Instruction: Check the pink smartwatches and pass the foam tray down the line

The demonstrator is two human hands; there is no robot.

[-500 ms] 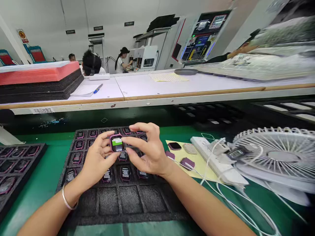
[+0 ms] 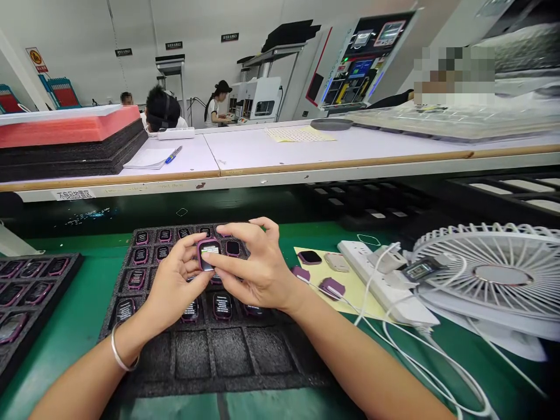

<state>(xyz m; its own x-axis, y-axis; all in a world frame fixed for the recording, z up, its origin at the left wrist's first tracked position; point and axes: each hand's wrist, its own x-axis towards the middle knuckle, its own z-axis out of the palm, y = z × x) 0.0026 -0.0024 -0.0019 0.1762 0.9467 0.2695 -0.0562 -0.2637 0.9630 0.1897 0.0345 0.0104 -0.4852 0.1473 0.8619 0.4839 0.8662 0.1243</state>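
Watch (image 2: 209,254) w/ pink case is held above foam tray (image 2: 210,350), left hand (image 2: 175,286) pinching its left edge btwn thumb and fingers, right hand (image 2: 254,268) pinching the right edge, forefinger over the lit screen. Unit looks light, rigid, w/ smooth glass likely slippery and scratch-prone; best gripped by case sides, not screen.

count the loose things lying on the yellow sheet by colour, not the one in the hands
purple watch bodies: 2
black-faced watch body: 1
pale grey-beige piece: 1
total on the yellow sheet: 4
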